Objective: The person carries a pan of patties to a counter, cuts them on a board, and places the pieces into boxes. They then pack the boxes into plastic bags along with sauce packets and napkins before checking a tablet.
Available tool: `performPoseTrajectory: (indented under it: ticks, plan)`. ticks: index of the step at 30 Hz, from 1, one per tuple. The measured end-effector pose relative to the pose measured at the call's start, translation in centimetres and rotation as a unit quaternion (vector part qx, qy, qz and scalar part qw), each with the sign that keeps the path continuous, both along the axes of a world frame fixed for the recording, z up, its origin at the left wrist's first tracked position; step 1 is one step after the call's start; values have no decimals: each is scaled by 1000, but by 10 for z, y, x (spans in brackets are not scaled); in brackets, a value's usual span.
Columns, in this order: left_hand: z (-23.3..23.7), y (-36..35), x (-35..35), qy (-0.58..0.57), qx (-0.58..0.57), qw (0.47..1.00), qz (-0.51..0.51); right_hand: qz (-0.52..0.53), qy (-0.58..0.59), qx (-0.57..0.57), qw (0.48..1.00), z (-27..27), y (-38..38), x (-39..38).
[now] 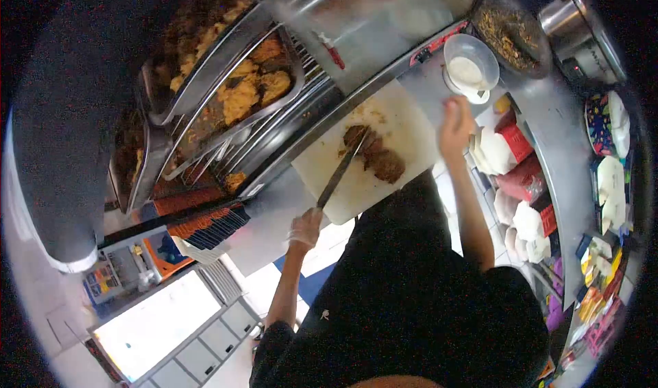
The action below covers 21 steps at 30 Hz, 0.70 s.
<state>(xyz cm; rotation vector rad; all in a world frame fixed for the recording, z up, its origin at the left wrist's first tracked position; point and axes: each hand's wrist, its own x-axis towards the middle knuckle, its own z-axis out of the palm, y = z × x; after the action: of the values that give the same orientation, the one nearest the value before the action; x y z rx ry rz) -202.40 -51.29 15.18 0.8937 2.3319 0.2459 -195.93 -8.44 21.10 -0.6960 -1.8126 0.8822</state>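
Note:
My left hand [305,229] is wrapped round the handle of a long knife [337,181], whose blade reaches up over a white cutting board [312,162]. The blade's tip lies at the browned piece of food [385,165], which looks like cooked meat, partly in pieces, with crumbs around it. To the right of the board, my right hand [454,129] is raised with its fingers stretched out; it is somewhat blurred and holds nothing that I can see. Just beyond its fingertips stands a translucent plastic bowl [488,54] with something white in it.
Metal trays of fried food [250,90] stand on a wire rack at upper left. A round pan [531,28] and a metal pot [582,35] are at upper right. Red and white packages [524,180] line the right side. A bright white panel [154,323] is at lower left.

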Motion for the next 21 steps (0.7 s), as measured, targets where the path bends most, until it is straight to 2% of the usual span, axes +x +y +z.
performPoseTrajectory:
  ticks: [1,2,4,6,8,9,11,12,14,15,17,19,20,21]
  plan:
    - [8,-6,3,-18,-77,996,28,-30,-25,-41,998,-6,7,25]
    - [14,-10,8,-15,-66,997,31,-61,-50,-82,994,-15,12,51]
    - [18,-22,18,63,-128,985,99,-92,-98,-54,989,-51,15,106]
    - [-42,-55,18,101,-88,982,131,-98,-141,-133,976,-74,0,157]
    - [-54,-53,26,141,-53,975,164,-128,-200,-105,966,-102,-17,201]
    - [-31,-26,24,149,-57,963,215,-131,-218,-102,962,-109,-27,218]
    - [-3,11,18,127,-58,948,285,-104,-199,-238,945,-122,-42,252]
    - [5,21,20,127,-53,946,293,-96,-180,-350,914,-143,-44,272]
    - [18,38,22,131,-18,927,352,-88,-150,-414,894,-189,-44,311]
    - [18,49,21,136,-12,926,351,-88,-143,-411,896,-188,-43,319]
    - [17,70,21,179,-36,889,420,-91,-127,-407,900,-187,-44,334]
    - [-67,79,2,309,156,895,279,-92,-106,-401,905,-197,-36,353]
    - [-12,119,3,265,169,920,233,-95,-92,-396,909,-197,-35,361]
    - [-20,146,-12,266,197,930,156,-91,-80,-418,900,-199,-34,371]
